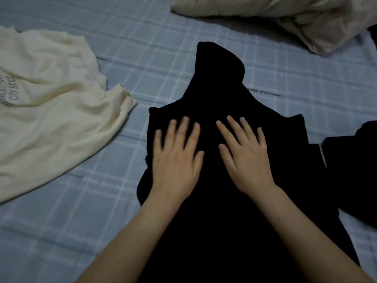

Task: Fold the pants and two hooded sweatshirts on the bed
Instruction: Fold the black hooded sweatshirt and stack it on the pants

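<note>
A black hooded sweatshirt [214,94] lies flat in the middle of the bed, hood pointing away from me, its sides folded inward. My left hand [176,158] and my right hand [244,154] both rest flat on its chest area, fingers straight and spread. A cream hooded sweatshirt [47,111] with grey printed lettering lies crumpled at the left. A dark folded garment [353,172], apparently the pants, sits at the right edge, partly cut off by the frame.
The bed sheet [142,64] is light blue with a white check pattern. A beige duvet or pillow [285,15] is bunched at the top right. Bare sheet shows between the black and cream sweatshirts.
</note>
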`<state>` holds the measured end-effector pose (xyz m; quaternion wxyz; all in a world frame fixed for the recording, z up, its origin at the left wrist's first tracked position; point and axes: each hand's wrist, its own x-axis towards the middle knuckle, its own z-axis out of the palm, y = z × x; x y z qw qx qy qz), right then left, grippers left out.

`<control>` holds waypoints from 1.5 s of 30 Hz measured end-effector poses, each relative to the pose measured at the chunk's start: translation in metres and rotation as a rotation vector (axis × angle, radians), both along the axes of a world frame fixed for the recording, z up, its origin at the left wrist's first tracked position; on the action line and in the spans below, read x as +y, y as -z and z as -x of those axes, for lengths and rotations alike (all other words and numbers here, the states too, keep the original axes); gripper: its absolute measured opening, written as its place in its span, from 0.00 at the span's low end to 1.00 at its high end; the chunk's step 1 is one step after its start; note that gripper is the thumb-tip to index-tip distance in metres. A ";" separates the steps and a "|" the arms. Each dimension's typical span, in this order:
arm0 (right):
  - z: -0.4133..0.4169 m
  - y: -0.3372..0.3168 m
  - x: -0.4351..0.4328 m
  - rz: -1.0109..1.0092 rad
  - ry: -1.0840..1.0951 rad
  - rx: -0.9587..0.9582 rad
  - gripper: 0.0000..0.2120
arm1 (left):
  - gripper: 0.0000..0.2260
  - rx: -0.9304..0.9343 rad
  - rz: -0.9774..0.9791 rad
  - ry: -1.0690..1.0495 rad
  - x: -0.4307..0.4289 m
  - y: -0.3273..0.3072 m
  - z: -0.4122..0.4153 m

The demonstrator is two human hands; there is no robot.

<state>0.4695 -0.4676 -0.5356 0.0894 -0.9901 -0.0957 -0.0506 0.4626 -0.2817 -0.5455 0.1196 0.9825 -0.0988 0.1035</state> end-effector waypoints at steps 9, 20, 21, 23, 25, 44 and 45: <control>-0.028 0.008 -0.011 -0.043 -0.043 0.254 0.26 | 0.29 0.248 -0.100 0.145 0.005 0.023 -0.034; -0.229 -0.011 -0.025 -1.002 0.373 0.384 0.38 | 0.32 0.580 0.980 -0.258 -0.008 0.003 -0.248; -0.238 -0.004 -0.024 -1.036 0.397 0.392 0.40 | 0.34 0.613 1.042 -0.259 -0.012 0.006 -0.254; -0.248 0.008 -0.023 -1.082 0.430 0.391 0.41 | 0.37 0.681 1.198 -0.220 -0.020 0.009 -0.260; -0.249 0.017 -0.025 -1.134 0.443 0.313 0.34 | 0.39 0.692 1.235 -0.181 -0.026 0.014 -0.265; -0.088 -0.099 -0.083 -1.306 0.004 0.249 0.27 | 0.24 0.454 1.405 0.156 -0.023 -0.074 -0.099; -0.071 -0.096 -0.087 -1.324 0.019 0.281 0.27 | 0.24 0.483 1.392 0.149 -0.027 -0.075 -0.081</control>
